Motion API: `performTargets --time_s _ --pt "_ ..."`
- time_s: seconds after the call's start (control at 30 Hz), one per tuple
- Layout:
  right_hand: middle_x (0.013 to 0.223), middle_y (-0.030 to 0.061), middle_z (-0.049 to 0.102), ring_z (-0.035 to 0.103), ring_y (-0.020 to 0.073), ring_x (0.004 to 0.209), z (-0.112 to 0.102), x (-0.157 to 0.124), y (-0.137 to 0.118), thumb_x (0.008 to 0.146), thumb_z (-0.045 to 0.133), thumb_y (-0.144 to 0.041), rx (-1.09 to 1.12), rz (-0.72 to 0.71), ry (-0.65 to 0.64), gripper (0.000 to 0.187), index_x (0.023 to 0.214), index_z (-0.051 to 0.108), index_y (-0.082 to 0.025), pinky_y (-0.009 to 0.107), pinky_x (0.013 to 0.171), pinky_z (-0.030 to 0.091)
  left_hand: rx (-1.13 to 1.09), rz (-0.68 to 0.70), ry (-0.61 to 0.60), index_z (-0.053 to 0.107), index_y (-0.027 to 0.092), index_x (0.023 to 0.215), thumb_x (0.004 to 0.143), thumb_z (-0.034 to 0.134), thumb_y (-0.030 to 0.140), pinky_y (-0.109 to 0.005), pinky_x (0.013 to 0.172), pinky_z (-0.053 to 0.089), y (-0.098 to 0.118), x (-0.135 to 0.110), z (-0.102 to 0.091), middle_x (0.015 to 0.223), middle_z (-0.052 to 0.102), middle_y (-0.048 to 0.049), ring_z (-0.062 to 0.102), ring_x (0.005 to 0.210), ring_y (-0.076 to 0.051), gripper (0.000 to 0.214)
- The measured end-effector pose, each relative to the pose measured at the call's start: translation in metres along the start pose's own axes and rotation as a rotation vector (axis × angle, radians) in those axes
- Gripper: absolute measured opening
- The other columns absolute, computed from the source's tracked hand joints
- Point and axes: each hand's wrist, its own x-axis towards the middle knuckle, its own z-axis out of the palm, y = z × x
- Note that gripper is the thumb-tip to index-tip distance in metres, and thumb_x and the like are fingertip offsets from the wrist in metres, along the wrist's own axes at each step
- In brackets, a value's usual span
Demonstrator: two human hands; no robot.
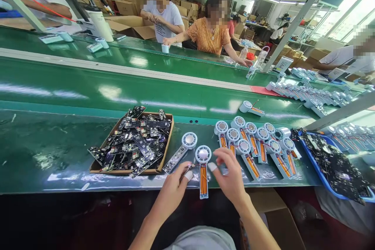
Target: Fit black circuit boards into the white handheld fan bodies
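Observation:
A light-blue handheld fan half (203, 177) lies at the table's front edge, its round grille up and an orange part with thin wires in its handle. My left hand (173, 183) is just left of it, thumb and fingers pinched on a dark circuit board that they mostly hide. To the right of the grille is my right hand (231, 177), thumb and fingers apart, holding nothing that I can see. White covers sit on both thumb tips. Another fan (189, 140) with a board along its handle lies behind my left hand.
On the left stands a cardboard tray (172, 125) heaped with black circuit boards. Several fan halves (244, 146) lie at right, before a blue tray (318, 168) of dark boards. Behind runs a green conveyor belt (164, 93) carrying one fan piece (252, 108). Co-workers sit across it.

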Motion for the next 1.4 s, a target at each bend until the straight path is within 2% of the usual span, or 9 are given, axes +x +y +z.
performTargets --time_s 0.1,0.23,0.37,0.47,0.73,0.9,1.07,1.23,1.4 --pt "0.105 0.0073 0.068 0.065 0.0153 0.076 0.001 0.002 -0.001 0.092 0.059 -0.019 0.125 0.158 0.027 0.022 0.112 0.066 -0.023 0.028 0.068 0.057 -0.160 -0.093 0.087 0.051 0.022 0.117 0.089 0.048 0.040 -0.028 0.056 0.051 -0.005 -0.004 0.007 0.087 0.065 -0.0010 0.063 0.059 -0.015 0.034" --pt "0.094 0.0062 0.072 0.068 0.0183 0.088 0.011 0.009 -0.005 0.094 0.056 -0.016 0.203 0.052 -0.144 0.017 0.090 0.072 -0.021 0.029 0.078 0.056 -0.213 -0.090 0.085 0.049 0.022 0.113 0.090 0.046 0.037 -0.025 0.049 0.049 -0.004 -0.009 0.011 0.083 0.064 0.0007 0.061 0.054 -0.014 0.028" --pt "0.083 0.0025 0.069 0.062 0.0142 0.069 0.018 0.010 -0.009 0.090 0.055 -0.010 0.156 0.066 -0.233 0.021 0.093 0.071 -0.021 0.024 0.063 0.051 -0.129 -0.037 0.051 0.058 0.021 0.101 0.092 0.043 0.035 -0.024 0.047 0.042 -0.001 -0.010 0.009 0.064 0.057 0.0039 0.053 0.049 -0.013 0.022" --pt "0.084 0.0022 0.065 0.058 0.0128 0.066 0.019 0.007 -0.010 0.087 0.054 -0.006 0.150 0.079 -0.267 0.023 0.093 0.071 -0.021 0.022 0.059 0.048 -0.154 -0.042 0.074 0.060 0.020 0.099 0.093 0.040 0.034 -0.024 0.048 0.040 0.004 -0.010 0.007 0.071 0.063 0.0009 0.048 0.047 -0.012 0.026" --pt "0.094 0.0052 0.064 0.063 0.0164 0.085 0.016 0.000 -0.005 0.095 0.050 -0.010 0.120 -0.012 -0.286 0.020 0.099 0.067 -0.021 0.027 0.075 0.053 -0.128 -0.021 0.043 0.062 0.020 0.090 0.093 0.047 0.046 -0.022 0.043 0.031 0.012 -0.003 0.006 0.053 0.046 0.0065 0.042 0.046 -0.012 0.031" --pt "0.096 0.0068 0.063 0.063 0.0180 0.088 0.019 -0.003 0.001 0.097 0.050 -0.012 -0.039 -0.144 -0.279 0.022 0.105 0.068 -0.022 0.029 0.078 0.054 -0.221 -0.098 -0.001 0.059 0.018 0.090 0.093 0.044 0.053 -0.021 0.040 0.030 0.013 -0.003 0.009 0.047 0.040 0.0094 0.040 0.041 -0.011 0.038" --pt "0.087 0.0059 0.063 0.062 0.0178 0.080 0.025 -0.004 0.004 0.096 0.051 -0.012 -0.109 -0.132 -0.100 0.020 0.098 0.070 -0.021 0.028 0.069 0.052 -0.313 -0.122 0.094 0.051 0.019 0.121 0.090 0.050 0.045 -0.022 0.040 0.043 0.013 -0.008 0.015 0.071 0.064 0.0027 0.053 0.047 -0.012 0.041" --pt "0.090 0.0059 0.063 0.060 0.0178 0.078 0.020 0.000 -0.003 0.093 0.052 -0.009 -0.298 -0.171 -0.183 0.021 0.098 0.069 -0.021 0.028 0.068 0.049 -0.278 -0.075 0.168 0.062 0.018 0.106 0.089 0.051 0.037 -0.029 0.056 0.058 0.007 -0.010 0.018 0.079 0.073 -0.0040 0.067 0.060 -0.017 0.028" --pt "0.084 0.0044 0.061 0.052 0.0184 0.071 0.018 0.002 -0.014 0.093 0.052 -0.009 -0.516 -0.249 -0.239 0.018 0.085 0.063 -0.020 0.032 0.064 0.042 -0.046 0.107 0.265 0.069 0.019 0.111 0.093 0.050 0.032 -0.037 0.075 0.064 -0.001 -0.015 0.023 0.103 0.078 -0.0097 0.076 0.082 -0.023 0.030"
